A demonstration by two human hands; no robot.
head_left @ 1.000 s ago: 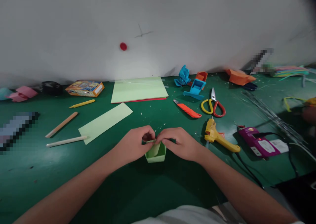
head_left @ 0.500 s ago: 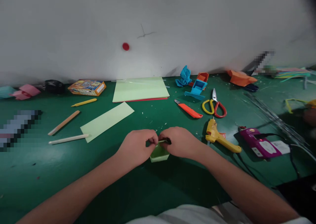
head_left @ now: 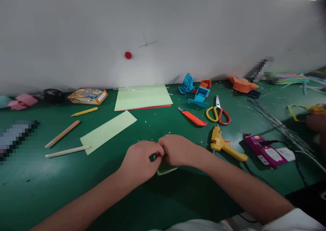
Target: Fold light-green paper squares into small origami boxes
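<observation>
My left hand [head_left: 139,159] and my right hand [head_left: 176,150] meet over a small folded light-green paper piece [head_left: 166,169] on the green table [head_left: 76,183]. Both hands are closed, pinching and pressing the paper down against the table. Only its lower edge shows beneath my fingers; the rest is hidden. A loose strip of light-green paper [head_left: 108,131] lies to the left of my hands.
A light-green sheet stack [head_left: 142,97], an orange box [head_left: 88,96], three sticks [head_left: 62,133], an orange utility knife [head_left: 192,116], scissors [head_left: 219,113], a yellow glue gun [head_left: 225,143] and a purple device [head_left: 265,151] lie around. Another person's hand [head_left: 315,122] is at the right edge.
My hands have closed tighter over the green paper piece and pressed it flatter; it stood open like a small box before. The view has tilted slightly.
</observation>
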